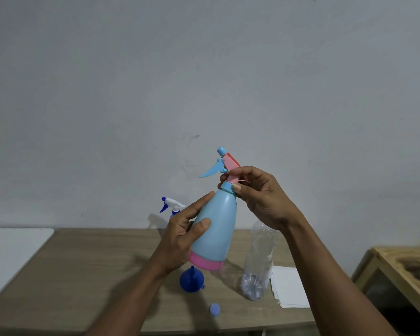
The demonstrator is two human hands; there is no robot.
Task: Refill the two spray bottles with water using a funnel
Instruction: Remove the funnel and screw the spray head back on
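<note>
Light-blue spray bottle (216, 229), 1 of 2, held tilted above the table (95, 275). The left hand (182, 236) wraps its body to steady it; the right hand (260, 200) pinches the sprayer collar (227, 186), presumably to twist it. Below stand the blue funnel (191, 280) and the uncapped water bottle (258, 263).

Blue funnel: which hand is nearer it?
Left. The left hand holds the spray bottle just above the funnel; the right hand grips its collar, higher up.

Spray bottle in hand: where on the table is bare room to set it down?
Bare table left of the funnel, up to the white surface. Crowded to the right: funnel, cap, clear bottle and paper sit close together.
</note>
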